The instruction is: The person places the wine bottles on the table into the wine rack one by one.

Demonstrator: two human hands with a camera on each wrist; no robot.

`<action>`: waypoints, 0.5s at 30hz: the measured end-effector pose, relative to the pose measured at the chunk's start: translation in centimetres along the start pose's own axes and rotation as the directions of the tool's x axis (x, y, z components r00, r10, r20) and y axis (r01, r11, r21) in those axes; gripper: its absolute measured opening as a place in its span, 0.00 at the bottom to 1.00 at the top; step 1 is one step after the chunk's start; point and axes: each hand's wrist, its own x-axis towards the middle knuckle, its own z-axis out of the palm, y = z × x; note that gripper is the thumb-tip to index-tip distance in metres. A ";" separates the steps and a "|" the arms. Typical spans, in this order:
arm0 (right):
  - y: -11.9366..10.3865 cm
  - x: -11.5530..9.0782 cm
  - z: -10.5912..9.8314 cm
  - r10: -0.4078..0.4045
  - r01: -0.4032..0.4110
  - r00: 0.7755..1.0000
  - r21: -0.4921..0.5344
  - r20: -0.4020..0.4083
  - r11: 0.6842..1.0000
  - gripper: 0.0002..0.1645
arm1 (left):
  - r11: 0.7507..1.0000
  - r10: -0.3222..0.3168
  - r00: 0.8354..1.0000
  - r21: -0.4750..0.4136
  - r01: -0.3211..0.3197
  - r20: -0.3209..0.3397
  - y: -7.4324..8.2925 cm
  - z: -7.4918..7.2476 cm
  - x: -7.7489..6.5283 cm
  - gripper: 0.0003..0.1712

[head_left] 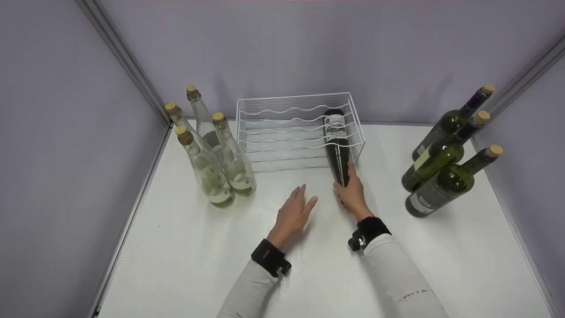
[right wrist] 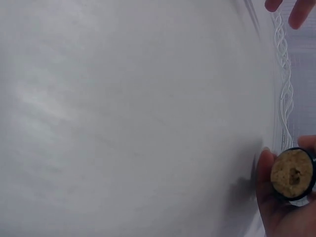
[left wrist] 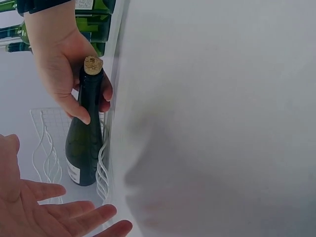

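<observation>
A dark green wine bottle lies in the right end of a white wire rack, its label end toward the back and its neck toward the front. My right hand grips the neck, thumb and fingers around it in the left wrist view. The bottle's cork faces the right wrist camera. To the left of it, my left hand is held over the table with fingers extended and spread, holding nothing. Wavy wires cross the rack, and the bottle lies along its right side wall.
Several clear corked bottles stand left of the rack. Three green corked bottles stand on the right side of the white table. Walls enclose the table at the back and both sides.
</observation>
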 end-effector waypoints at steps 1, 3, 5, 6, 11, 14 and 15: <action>0.0 0.0 0.0 0.003 -0.003 1.000 0.000 0.001 1.000 0.49 | 1.000 -0.001 1.000 -0.003 0.001 -0.001 0.0 -0.1 -0.1 0.46; 0.1 -0.1 -0.1 0.008 -0.008 1.000 -0.002 0.004 1.000 0.49 | 1.000 0.005 1.000 -0.002 -0.005 -0.008 -0.1 -0.2 -0.2 0.46; 0.0 -0.3 -0.2 0.011 -0.011 1.000 -0.005 0.010 1.000 0.49 | 1.000 0.011 1.000 0.000 -0.011 -0.015 -0.2 -0.4 -0.4 0.45; 0.0 -0.4 -0.3 0.013 -0.013 1.000 -0.006 0.014 1.000 0.48 | 1.000 0.014 1.000 0.000 -0.014 -0.020 -0.3 -0.5 -0.5 0.45; -0.2 -0.8 -0.8 0.024 -0.024 0.999 -0.012 0.035 1.000 0.48 | 1.000 0.007 0.999 0.000 -0.007 -0.035 -0.7 -1.0 -0.8 0.45; -0.4 -1.1 -1.1 0.011 -0.010 0.999 -0.025 0.040 1.000 0.48 | 1.000 0.005 0.999 -0.007 -0.005 -0.054 -1.0 -1.3 -1.0 0.44; -0.4 -1.2 -1.2 0.007 -0.006 0.999 -0.030 0.043 1.000 0.48 | 1.000 0.004 0.998 -0.008 -0.004 -0.061 -1.1 -1.5 -1.1 0.43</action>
